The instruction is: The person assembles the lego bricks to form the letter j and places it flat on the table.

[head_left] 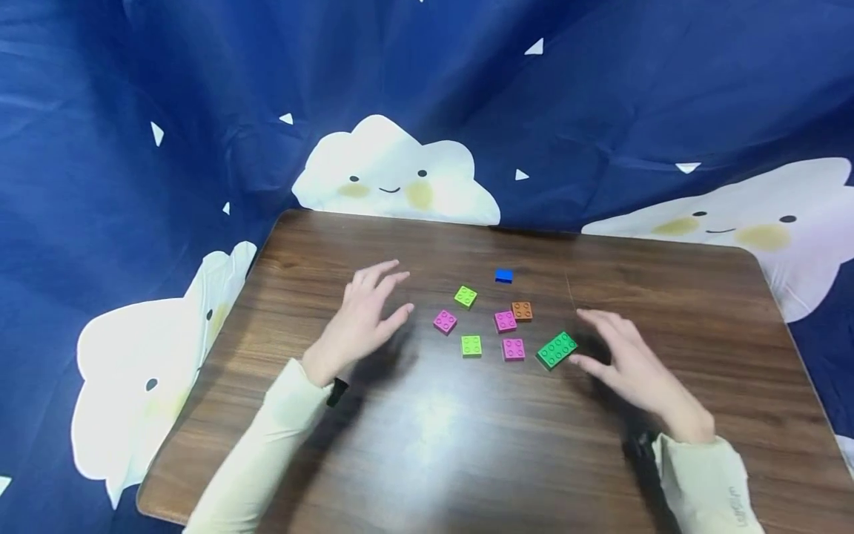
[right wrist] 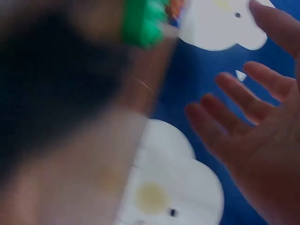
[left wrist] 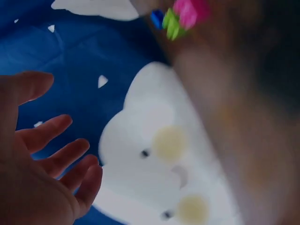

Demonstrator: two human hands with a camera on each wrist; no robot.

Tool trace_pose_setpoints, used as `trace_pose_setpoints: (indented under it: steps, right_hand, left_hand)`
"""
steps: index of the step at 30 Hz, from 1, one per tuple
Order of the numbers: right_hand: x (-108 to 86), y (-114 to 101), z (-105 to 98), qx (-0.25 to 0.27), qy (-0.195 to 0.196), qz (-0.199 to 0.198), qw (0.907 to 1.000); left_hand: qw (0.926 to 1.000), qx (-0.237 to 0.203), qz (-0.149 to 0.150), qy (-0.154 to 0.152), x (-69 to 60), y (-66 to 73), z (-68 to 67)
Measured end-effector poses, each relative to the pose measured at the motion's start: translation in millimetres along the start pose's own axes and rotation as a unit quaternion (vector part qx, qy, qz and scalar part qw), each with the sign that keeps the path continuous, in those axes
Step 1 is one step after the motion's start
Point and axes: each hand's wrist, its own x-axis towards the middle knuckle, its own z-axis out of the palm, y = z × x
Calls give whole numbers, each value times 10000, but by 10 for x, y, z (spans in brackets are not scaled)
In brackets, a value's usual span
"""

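Note:
My left hand (head_left: 359,320) hovers over the table left of the bricks, fingers spread and holding nothing; the left wrist view shows its loosely bent fingers (left wrist: 61,154). On the other side my right hand (head_left: 627,362) is held with thumb and fingers apart, its thumb close to a green eight-stud brick (head_left: 557,350); whether they touch I cannot tell. Between the hands lie a magenta brick (head_left: 445,322), a second magenta brick (head_left: 505,321), a third magenta brick (head_left: 513,349), a lime brick (head_left: 465,297), another lime brick (head_left: 471,345), an orange-brown brick (head_left: 522,311) and a blue brick (head_left: 503,276).
The bricks lie on a brown wood-grain table (head_left: 427,460) with rounded corners. Behind it and at its sides hangs a dark blue cloth (head_left: 220,67) printed with white clouds. The orange-brown brick sits against one magenta brick.

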Motion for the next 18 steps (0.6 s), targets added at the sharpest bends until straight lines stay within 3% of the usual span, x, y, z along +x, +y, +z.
trace_pose_setpoints:
  steps: [4,10,13,18]
  right_hand:
    - [-91,86,249,116,-247,189,9994]
    - [-112,114,445,318,-286,392,9983]
    - [-103,108,506,325,-326,525,9976]
    - [-60,97,588,262,-469,723,9959]
  left_hand:
    - [9959,-870,-221,-97,-103,42,384]
    - [9830,-1703,-172,-657,-149,205,901]
    - [9795,-1776,-230,-923,-152,274,1062]
    - [9799,-1473,-428,-1276,-138,329,1201]
